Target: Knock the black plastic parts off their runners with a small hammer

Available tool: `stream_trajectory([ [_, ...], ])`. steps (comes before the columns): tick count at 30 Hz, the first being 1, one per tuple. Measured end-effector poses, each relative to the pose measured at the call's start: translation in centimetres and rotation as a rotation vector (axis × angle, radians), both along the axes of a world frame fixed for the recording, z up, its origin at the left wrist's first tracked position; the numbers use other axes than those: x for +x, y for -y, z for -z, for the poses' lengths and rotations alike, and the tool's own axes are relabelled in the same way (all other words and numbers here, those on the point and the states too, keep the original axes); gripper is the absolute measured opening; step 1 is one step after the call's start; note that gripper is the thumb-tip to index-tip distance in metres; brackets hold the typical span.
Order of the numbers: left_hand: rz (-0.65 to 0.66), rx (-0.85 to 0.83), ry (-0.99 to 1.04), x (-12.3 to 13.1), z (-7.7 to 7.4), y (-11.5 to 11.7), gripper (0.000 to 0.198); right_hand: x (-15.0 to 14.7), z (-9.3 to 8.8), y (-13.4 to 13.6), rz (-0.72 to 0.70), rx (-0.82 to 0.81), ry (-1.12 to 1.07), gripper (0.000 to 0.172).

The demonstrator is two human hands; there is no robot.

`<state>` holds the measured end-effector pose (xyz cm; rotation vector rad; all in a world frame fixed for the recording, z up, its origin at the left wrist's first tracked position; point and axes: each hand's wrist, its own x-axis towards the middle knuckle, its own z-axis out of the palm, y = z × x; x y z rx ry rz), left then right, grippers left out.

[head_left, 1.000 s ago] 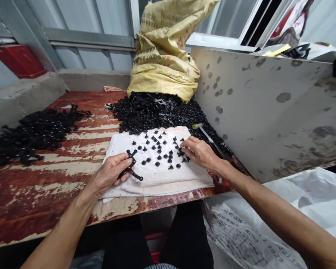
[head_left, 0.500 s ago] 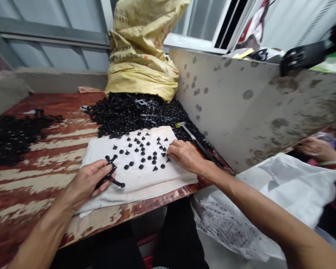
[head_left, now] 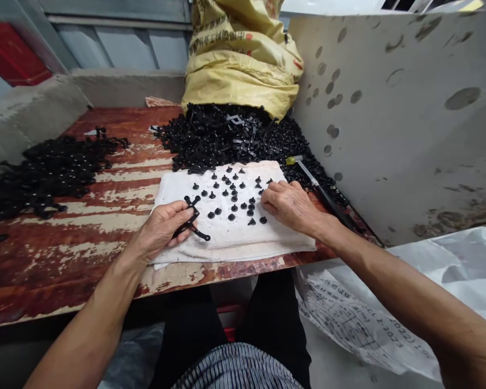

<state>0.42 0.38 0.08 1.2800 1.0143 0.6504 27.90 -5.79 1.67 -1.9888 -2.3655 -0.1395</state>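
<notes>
A white cloth lies on the worn red table. Several small black cone-shaped studs stand scattered on it. My left hand rests at the cloth's left edge, fingers closed round a black cross-shaped plastic piece. My right hand lies on the cloth's right side, fingers curled down among the studs, fingertips pinching at something too small to name.
A large heap of black plastic parts lies behind the cloth, under a yellow sack. Another black heap sits at the left. A screwdriver lies beside a stained white board on the right. White printed bags hang below.
The view swung right, then back and lower. Both hands stay on the cloth; my right hand has crept slightly left among the studs. My left hand still holds the cross piece.
</notes>
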Motion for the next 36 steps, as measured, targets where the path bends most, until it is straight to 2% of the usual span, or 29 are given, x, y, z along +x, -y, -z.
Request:
stream_trajectory([
  [5,0.010,0.011,0.028,0.0,0.1,0.0,0.034,-0.5,0.6,-0.4,0.009,0.041,0.025,0.024],
  [11,0.013,0.002,0.036,0.1,0.1,0.0,0.030,-0.9,0.9,1.6,-0.017,0.091,-0.002,0.026],
  [14,0.016,0.000,0.043,0.0,0.1,0.0,0.028,-1.5,0.9,2.4,-0.109,0.157,-0.015,0.023],
  [18,0.014,0.003,0.060,0.1,0.2,0.0,0.028,-2.9,1.1,2.4,-0.216,0.075,0.008,0.022],
  [26,0.008,0.005,0.057,0.0,0.1,0.1,0.030,-4.7,1.9,3.1,-0.220,0.105,-0.089,0.022],
  [32,0.014,-0.010,0.051,0.1,0.0,0.1,0.034,-2.2,1.3,2.1,-0.119,0.213,-0.197,0.028],
  [36,0.014,0.000,0.057,0.0,0.1,0.1,0.035,-1.0,0.6,-0.2,-0.034,0.166,-0.096,0.029],
])
